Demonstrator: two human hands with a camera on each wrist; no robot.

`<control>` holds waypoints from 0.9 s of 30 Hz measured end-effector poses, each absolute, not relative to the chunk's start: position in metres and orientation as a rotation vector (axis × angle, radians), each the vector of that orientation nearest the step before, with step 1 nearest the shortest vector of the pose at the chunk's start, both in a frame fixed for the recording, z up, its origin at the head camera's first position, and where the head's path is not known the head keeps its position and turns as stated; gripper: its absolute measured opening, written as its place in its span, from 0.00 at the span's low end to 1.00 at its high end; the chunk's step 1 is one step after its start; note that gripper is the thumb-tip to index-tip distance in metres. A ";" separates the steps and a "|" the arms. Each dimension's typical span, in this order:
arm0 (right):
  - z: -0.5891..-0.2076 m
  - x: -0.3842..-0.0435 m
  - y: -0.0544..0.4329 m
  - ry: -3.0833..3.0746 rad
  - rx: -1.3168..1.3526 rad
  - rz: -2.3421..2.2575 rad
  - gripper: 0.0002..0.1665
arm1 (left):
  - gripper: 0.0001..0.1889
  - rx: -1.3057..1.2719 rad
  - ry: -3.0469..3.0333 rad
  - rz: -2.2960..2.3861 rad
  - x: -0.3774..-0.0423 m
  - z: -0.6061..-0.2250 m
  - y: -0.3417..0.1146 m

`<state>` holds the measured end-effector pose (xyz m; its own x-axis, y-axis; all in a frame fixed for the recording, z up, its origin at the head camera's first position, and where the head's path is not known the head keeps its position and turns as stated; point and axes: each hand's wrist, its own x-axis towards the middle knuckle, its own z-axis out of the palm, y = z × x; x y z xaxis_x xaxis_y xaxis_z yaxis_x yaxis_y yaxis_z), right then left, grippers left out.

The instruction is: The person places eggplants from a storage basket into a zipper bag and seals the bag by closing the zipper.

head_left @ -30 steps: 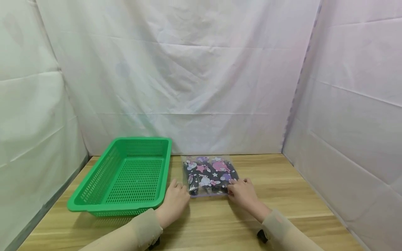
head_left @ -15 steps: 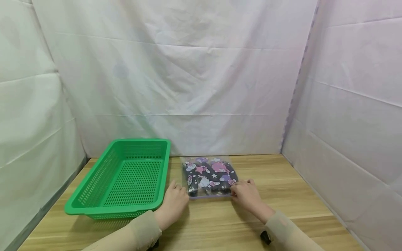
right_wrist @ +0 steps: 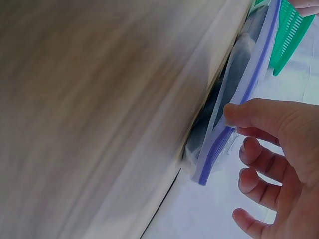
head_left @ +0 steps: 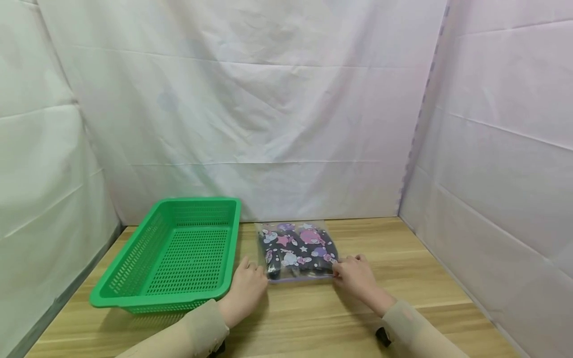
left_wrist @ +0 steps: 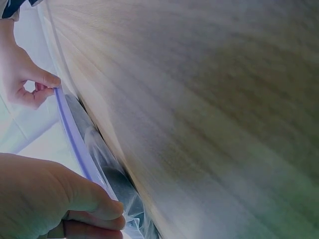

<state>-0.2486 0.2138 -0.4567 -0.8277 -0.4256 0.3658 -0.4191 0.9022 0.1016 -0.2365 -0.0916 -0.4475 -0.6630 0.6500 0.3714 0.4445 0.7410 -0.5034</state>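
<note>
A clear zip bag (head_left: 297,251) with a purple zip strip (left_wrist: 79,142) along its near edge lies on the table. Inside it is dark cloth printed with pink, white and purple cartoon figures and stars. My left hand (head_left: 247,287) is at the bag's near left corner, its thumb and fingers pinching the strip's end. At the near right, my right hand (head_left: 357,279) pinches the strip between thumb and forefinger, a short way from its end. In the right wrist view the other fingers of that right hand (right_wrist: 284,154) curl loosely off the bag.
A green plastic basket (head_left: 236,233) with slotted walls stands left of the bag, close beside my left hand. White cloth (head_left: 268,124) hangs behind the wooden table (head_left: 309,323) and along both sides.
My right hand has slid a little to the right along the zip edge. The left hand stays at its corner. The whole head view has shifted slightly.
</note>
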 end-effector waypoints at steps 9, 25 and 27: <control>-0.456 -0.247 0.221 -2.713 0.602 -0.018 0.10 | 0.10 -0.828 -2.376 0.514 -0.236 -0.448 -0.092; -0.456 -0.246 0.237 -2.727 0.560 -0.014 0.11 | 0.12 -0.833 -2.365 0.502 -0.237 -0.448 -0.093; -0.455 -0.247 0.237 -2.719 0.567 -0.010 0.11 | 0.12 -0.831 -2.363 0.499 -0.238 -0.448 -0.093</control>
